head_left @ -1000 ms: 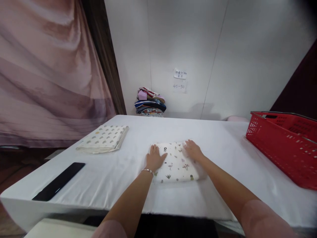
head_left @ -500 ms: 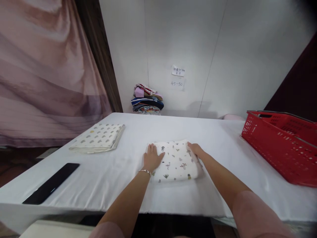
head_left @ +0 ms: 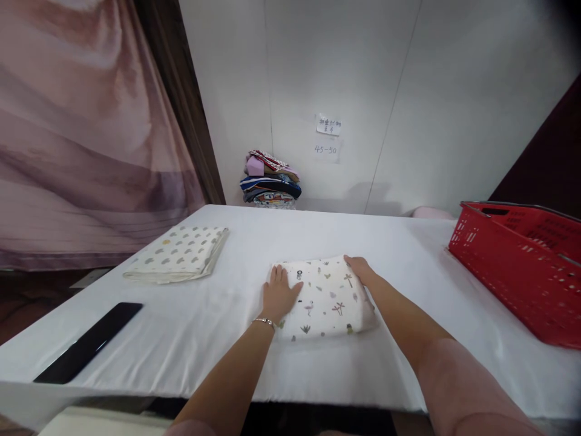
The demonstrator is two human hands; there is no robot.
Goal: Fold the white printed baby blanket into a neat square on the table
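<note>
A folded white cloth (head_left: 324, 303) printed with small palm trees, flamingos and plants lies in front of me on the white table. My left hand (head_left: 279, 295), with a bracelet at the wrist, rests flat on its left side, fingers spread. At the far right corner, my right hand (head_left: 360, 269) grips the cloth's edge; part of its fingers is hidden behind the fabric. The right side of the cloth bulges up slightly from the table. To the left lies another folded cloth (head_left: 181, 253), cream with grey mushroom-like shapes and one yellow one.
A red plastic basket (head_left: 512, 275) stands at the table's right side. On the left near the front edge lies a flat black glossy slab (head_left: 91, 342). Beyond the far edge rises a stack of folded fabrics (head_left: 271, 181) by the wall. Handwritten paper notes (head_left: 327, 136) hang there.
The view has shifted slightly. Both hands keep nearly the same places on the cloth, whose right side looks a little more spread out.
</note>
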